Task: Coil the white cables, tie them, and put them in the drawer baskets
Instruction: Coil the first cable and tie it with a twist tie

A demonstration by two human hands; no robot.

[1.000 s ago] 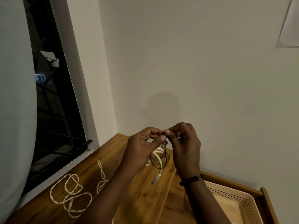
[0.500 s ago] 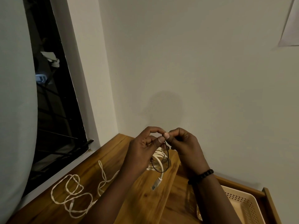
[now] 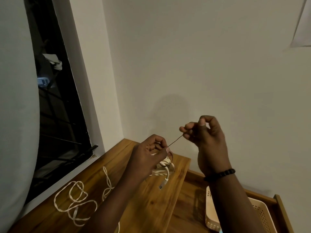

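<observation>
Left hand [image 3: 148, 158] grips coiled white cable [image 3: 164, 168] above wooden surface [image 3: 148, 204], fingers curled, pinching thin dark tie [image 3: 175, 141]. Right hand [image 3: 206, 133], at 2 o'clock, pinches tie's other end taut. Loose white cable [image 3: 74, 200] at 8 o'clock; perforated basket [image 3: 210, 214] at 4.

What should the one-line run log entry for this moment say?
step: tying coil | left hand: holds coiled white cable | right hand: pulls dark tie taut | loose cable: on wooden top | basket: in drawer

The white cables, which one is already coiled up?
The bundle under the left hand, bound by a dark tie. The other cable sprawls loose near the window.
</observation>
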